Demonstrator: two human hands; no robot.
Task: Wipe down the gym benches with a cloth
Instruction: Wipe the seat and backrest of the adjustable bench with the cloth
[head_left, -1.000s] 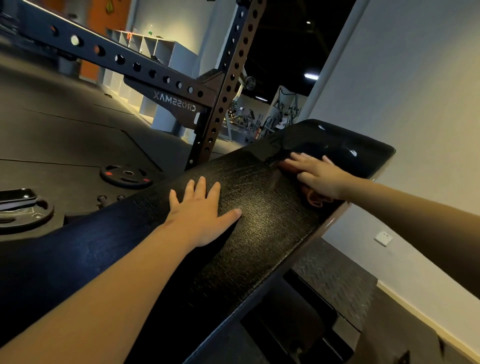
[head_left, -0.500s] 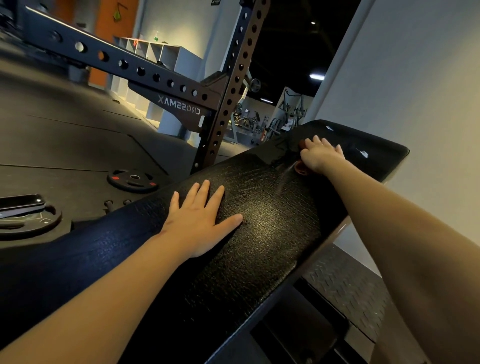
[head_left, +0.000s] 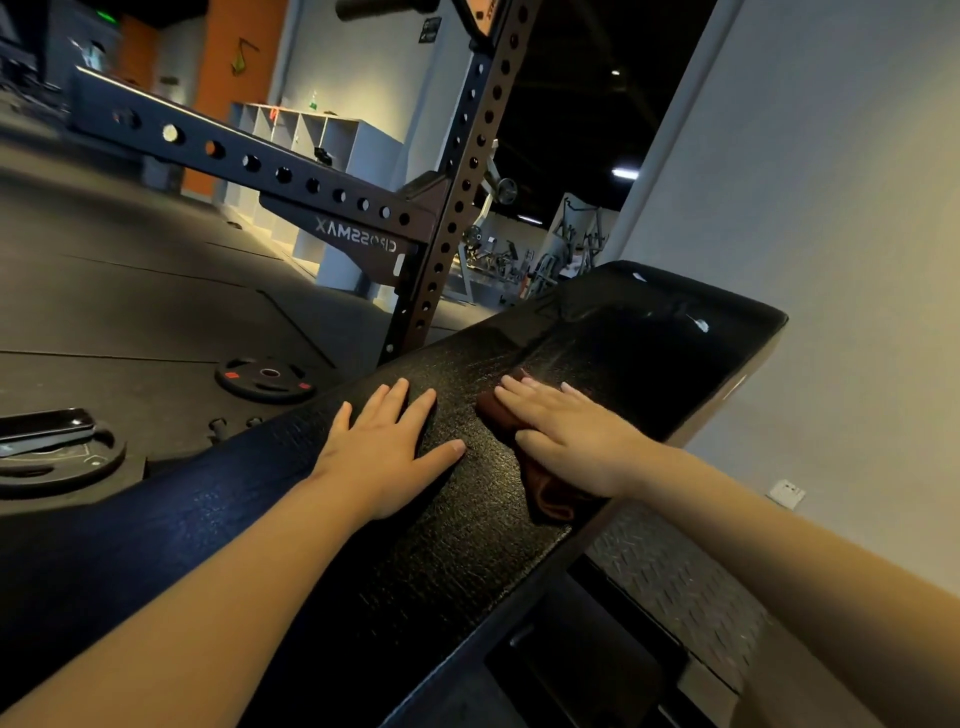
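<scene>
- The bench (head_left: 467, 545) runs long from near-left to far-right, and I judge the next stroke goes along it.
- My left hand (head_left: 387, 452) lies flat with fingers spread, bracing mid-pad.
- My right hand (head_left: 571, 436), nearer the far end, presses flat-fingered on the cloth (head_left: 550, 499).

head view | looking forward and down from above the near end of the long black textured padded bench (head_left: 467, 545) | facing along its length | sitting close over it
</scene>
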